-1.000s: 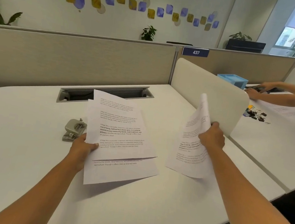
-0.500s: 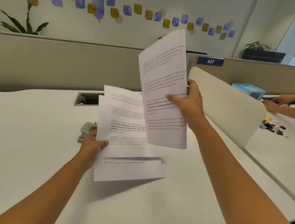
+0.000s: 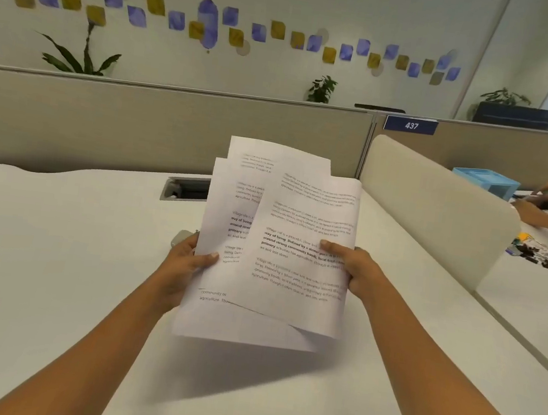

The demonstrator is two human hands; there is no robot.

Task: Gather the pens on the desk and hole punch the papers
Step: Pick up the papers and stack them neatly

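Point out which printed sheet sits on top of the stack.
The sheet under the right hand, tilted and frontmost; its text shows fully, while the sheets gripped by the left hand are partly covered.

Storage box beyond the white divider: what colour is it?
Light blue storage box, seen in the head view.

The partition's blue sign reads "437"; the papers begin "Village life".
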